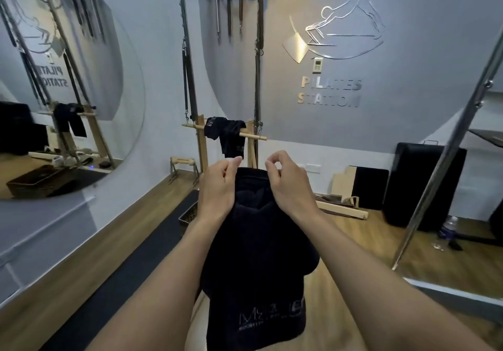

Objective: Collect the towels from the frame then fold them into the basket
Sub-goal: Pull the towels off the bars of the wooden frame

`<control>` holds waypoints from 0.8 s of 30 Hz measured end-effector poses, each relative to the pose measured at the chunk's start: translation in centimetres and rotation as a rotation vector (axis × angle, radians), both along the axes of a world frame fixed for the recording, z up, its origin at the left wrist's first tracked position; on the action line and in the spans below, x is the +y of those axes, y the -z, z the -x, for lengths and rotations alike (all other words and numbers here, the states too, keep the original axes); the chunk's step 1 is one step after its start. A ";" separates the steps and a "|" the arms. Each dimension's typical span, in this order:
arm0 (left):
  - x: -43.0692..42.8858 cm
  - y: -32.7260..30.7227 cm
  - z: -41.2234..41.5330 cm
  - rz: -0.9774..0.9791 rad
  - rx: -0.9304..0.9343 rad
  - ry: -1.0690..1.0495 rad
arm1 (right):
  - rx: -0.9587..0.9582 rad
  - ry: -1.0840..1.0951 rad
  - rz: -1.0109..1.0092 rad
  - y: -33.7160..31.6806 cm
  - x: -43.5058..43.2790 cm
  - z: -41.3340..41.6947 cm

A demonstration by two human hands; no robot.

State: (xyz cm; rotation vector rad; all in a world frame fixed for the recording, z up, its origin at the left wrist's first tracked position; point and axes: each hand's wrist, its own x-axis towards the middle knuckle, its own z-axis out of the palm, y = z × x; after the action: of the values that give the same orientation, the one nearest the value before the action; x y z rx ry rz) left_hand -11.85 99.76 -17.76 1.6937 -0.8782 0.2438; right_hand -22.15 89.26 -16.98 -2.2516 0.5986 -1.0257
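**One towel held up in both hands, another on the frame**

The person holds a dark towel (255,255) in front of the body, between the two forearms. The left hand (217,184) is at the top left corner of the cloth, with its fingers bent over the edge and gripping it. The right hand (288,184) is at the top right corner with its fingers curled. Its thumb and forefinger meet just above the edge as in a pinch, and the lower fingers, which take the cloth, are hidden. The towel hangs down long from this edge and is partly bunched under the right forearm. Pale printed letters show near its lower end, too blurred to read.

Farther back stands the frame (201,144), made of wooden posts and metal poles. A second towel (228,133), also dark, is draped over its wooden crossbar, and one end hangs lower than the other.

Only a corner of the basket (187,216) is visible, on the floor (353,242) just behind the left forearm, at the end of a black mat (122,282).

On the left wall a round mirror (81,78) reflects the frame and a basket. The grey wall behind carries metal lettering (330,92). A water bottle (448,228) stands on the floor at the right.
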 end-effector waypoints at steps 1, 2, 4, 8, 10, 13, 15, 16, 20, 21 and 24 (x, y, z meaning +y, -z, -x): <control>-2.1 0.5 -2.0 -0.003 0.011 -0.009 | 0.000 -0.002 -0.002 0.6 -2.2 -2.2; -4.2 0.8 -3.9 -0.007 0.021 -0.022 | 0.004 -0.004 -0.006 1.1 -4.5 -4.3; -8.5 1.0 -7.8 -0.031 0.030 -0.073 | 0.013 -0.021 -0.021 1.4 -9.1 -8.4; -16.0 0.0 -15.3 -0.042 0.032 -0.149 | -0.005 -0.060 -0.061 0.3 -17.2 -16.7; -19.0 -0.1 -19.3 -0.056 0.034 -0.175 | -0.001 -0.075 -0.086 0.2 -20.3 -20.9; -23.7 0.6 -26.1 -0.076 0.053 -0.223 | 0.026 -0.103 -0.082 0.7 -24.8 -27.1; -27.2 1.6 -30.7 -0.083 0.060 -0.227 | 0.031 -0.104 -0.064 1.4 -27.9 -31.2; -28.9 2.2 -32.9 -0.093 0.065 -0.217 | 0.036 -0.096 -0.065 1.9 -29.4 -33.1; -35.6 3.3 -40.8 -0.138 0.084 -0.181 | 0.082 -0.056 -0.090 3.2 -35.9 -40.5; -37.2 3.3 -42.7 -0.141 0.082 -0.180 | 0.090 -0.052 -0.096 3.1 -37.5 -42.3; -41.7 3.3 -47.6 -0.146 0.075 -0.167 | 0.109 -0.047 -0.113 2.9 -41.8 -46.8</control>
State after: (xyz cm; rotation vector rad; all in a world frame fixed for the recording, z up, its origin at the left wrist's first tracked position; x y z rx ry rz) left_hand 35.75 58.05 -21.05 1.9032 -0.7139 0.2313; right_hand 24.70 47.50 -19.88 -2.2217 0.6305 -0.8296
